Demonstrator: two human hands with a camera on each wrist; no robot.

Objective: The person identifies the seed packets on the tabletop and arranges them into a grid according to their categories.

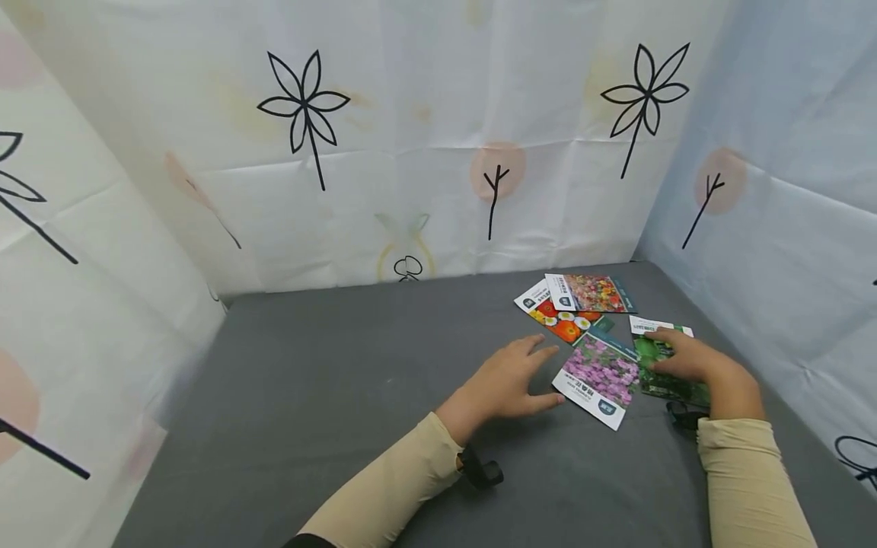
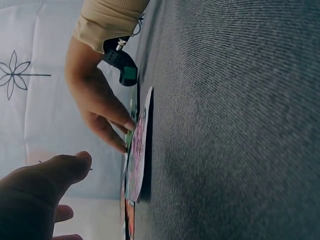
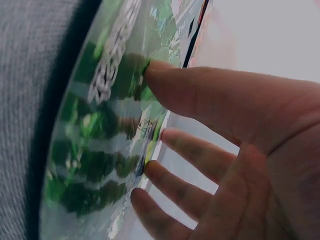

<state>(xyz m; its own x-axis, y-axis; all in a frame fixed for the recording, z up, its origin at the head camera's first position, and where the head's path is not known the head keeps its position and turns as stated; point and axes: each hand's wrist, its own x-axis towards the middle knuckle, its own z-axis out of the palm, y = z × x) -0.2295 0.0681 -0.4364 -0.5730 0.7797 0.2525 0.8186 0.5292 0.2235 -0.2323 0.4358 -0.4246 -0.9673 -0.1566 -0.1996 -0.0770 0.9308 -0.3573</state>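
Fingertips of my right hand touch a green seed packet with leafy pictures on the right. In the right wrist view, the thumb rests on the glossy front of the green packet, and the other fingers reach its far edge. My left hand hovers with spread fingers just left of a seed packet with pink-purple flowers, holding nothing. That flower packet overlaps the green one's edge. From the left wrist view, the purple packet stands slightly raised off the cloth at one edge.
Behind lie a seed packet with orange and white flowers and, overlapping it, one with mixed red-yellow blooms. Grey cloth covers the table. White fabric walls with printed plants surround the back and sides.
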